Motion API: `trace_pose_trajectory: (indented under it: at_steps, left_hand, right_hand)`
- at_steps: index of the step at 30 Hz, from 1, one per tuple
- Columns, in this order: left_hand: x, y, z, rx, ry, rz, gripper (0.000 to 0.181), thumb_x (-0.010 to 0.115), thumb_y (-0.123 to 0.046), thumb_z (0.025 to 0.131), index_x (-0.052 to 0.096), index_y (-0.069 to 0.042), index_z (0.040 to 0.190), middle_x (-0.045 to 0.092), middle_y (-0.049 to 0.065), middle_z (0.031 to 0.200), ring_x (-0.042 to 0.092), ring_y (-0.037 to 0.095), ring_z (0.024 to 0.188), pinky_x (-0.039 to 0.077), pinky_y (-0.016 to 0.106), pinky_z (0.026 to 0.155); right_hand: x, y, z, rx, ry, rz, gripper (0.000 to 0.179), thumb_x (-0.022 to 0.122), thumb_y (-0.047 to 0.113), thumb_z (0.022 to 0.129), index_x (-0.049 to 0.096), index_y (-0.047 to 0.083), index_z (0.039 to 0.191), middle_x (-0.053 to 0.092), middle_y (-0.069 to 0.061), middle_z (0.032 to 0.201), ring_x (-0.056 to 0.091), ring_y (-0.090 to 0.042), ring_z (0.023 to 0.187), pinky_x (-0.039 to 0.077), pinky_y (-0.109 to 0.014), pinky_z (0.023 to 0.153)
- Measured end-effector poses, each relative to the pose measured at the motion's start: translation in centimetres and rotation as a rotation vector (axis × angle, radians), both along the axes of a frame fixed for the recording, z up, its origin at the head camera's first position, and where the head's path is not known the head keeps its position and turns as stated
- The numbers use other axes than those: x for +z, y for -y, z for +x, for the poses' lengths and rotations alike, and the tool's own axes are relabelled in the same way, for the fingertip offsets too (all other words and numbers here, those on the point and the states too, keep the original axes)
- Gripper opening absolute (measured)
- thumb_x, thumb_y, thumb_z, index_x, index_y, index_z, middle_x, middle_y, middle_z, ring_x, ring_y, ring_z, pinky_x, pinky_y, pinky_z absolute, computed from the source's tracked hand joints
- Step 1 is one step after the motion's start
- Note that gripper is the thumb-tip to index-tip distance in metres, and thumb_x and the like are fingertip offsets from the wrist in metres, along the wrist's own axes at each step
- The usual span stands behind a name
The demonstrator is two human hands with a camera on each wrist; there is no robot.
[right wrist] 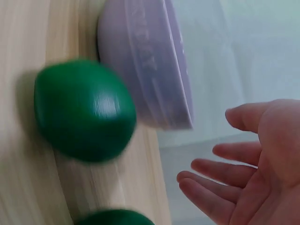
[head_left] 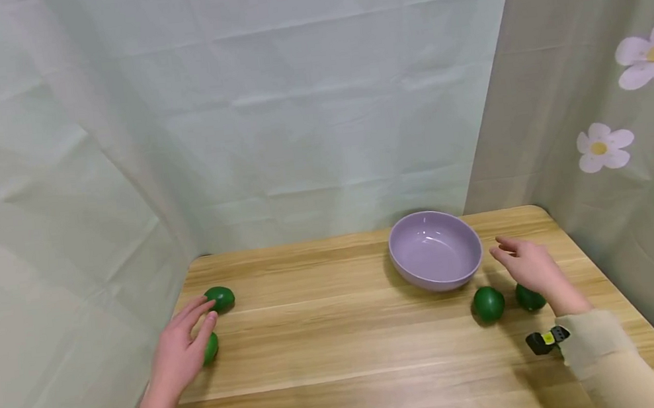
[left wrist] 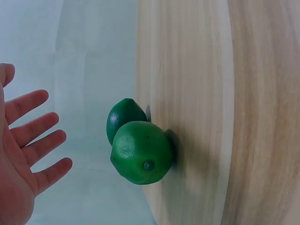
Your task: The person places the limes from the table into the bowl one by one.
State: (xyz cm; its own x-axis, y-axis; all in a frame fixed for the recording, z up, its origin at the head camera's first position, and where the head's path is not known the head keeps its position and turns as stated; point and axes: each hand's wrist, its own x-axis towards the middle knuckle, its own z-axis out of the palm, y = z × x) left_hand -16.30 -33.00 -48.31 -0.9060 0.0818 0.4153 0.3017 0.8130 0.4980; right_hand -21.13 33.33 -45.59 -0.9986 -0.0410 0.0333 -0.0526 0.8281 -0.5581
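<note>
Two green limes lie at the table's left side: a far lime (head_left: 220, 299) and a nearer lime (left wrist: 143, 152), partly hidden in the head view by my left hand (head_left: 178, 346). That hand hovers over them, fingers spread and holding nothing. At the right stands a purple bowl (head_left: 436, 252) with nothing in it. My right hand (head_left: 534, 268) is held in the air just right of the bowl, its fingers extended and nothing in them. Below it on the table are two more green limes, one (head_left: 488, 305) close to the bowl and another (head_left: 530, 298) partly under the wrist.
The wooden table (head_left: 329, 337) has rounded far corners. Pale cloth curtains (head_left: 317, 112) hang right behind it and along both sides, the right one printed with white flowers (head_left: 601, 147). Each wrist wears a small black camera mount (head_left: 547, 339).
</note>
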Motion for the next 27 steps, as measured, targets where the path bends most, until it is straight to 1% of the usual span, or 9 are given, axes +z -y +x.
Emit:
trace_pose_trajectory:
  at_steps: [7,10,15,19,25,27]
  left_hand:
    - [-0.4,-0.5,0.5,-0.005,-0.012,0.032,0.036,0.061,-0.024,0.111,0.07,0.001,0.135,0.061,0.027,0.146,0.054,0.054,0.135,0.045,0.074,0.104]
    - [-0.5,-0.5,0.6,-0.002,-0.017,0.037,0.035,0.062,-0.024,0.111,0.07,0.001,0.135,0.061,0.025,0.146,0.055,0.053,0.134,0.047,0.074,0.103]
    - [-0.5,-0.7,0.7,0.005,-0.039,0.03,0.034,0.062,-0.023,0.11,0.071,-0.001,0.134,0.063,0.023,0.146,0.057,0.052,0.132,0.049,0.073,0.101]
    - [-0.5,-0.8,0.8,0.0,-0.051,0.038,0.033,0.063,-0.021,0.11,0.071,0.0,0.134,0.063,0.023,0.145,0.057,0.052,0.132,0.049,0.073,0.101]
    - [-0.7,-0.9,1.0,0.001,-0.058,0.04,0.031,0.064,-0.019,0.109,0.072,0.001,0.132,0.064,0.024,0.144,0.058,0.052,0.132,0.049,0.072,0.101]
    - [-0.7,-0.9,1.0,0.004,-0.066,0.039,0.03,0.065,-0.019,0.109,0.072,0.0,0.132,0.065,0.023,0.143,0.059,0.051,0.131,0.051,0.069,0.102]
  right_hand:
    - [-1.3,2.0,-0.8,-0.067,0.02,-0.083,0.064,0.047,0.033,0.115,0.04,-0.017,0.154,0.056,-0.041,0.142,0.053,-0.059,0.134,0.045,-0.071,0.112]
    - [-1.9,2.6,-1.0,-0.094,0.032,-0.129,0.062,0.047,0.029,0.114,0.038,-0.017,0.155,0.055,-0.041,0.143,0.052,-0.058,0.136,0.044,-0.069,0.114]
    - [-2.4,3.4,-1.3,-0.128,0.044,-0.184,0.061,0.046,0.026,0.114,0.035,-0.014,0.158,0.052,-0.04,0.147,0.048,-0.057,0.14,0.043,-0.068,0.115]
    - [-2.6,4.0,-1.3,-0.14,0.04,-0.206,0.058,0.046,0.023,0.114,0.037,-0.014,0.158,0.05,-0.04,0.15,0.046,-0.057,0.142,0.043,-0.069,0.115]
    - [-2.6,4.5,-1.2,-0.153,0.01,-0.198,0.055,0.046,0.018,0.112,0.04,-0.015,0.156,0.051,-0.039,0.149,0.048,-0.056,0.141,0.043,-0.068,0.115]
    - [-2.6,4.6,-1.3,-0.156,0.006,-0.205,0.055,0.047,0.017,0.111,0.04,-0.015,0.156,0.051,-0.039,0.149,0.049,-0.055,0.14,0.045,-0.068,0.114]
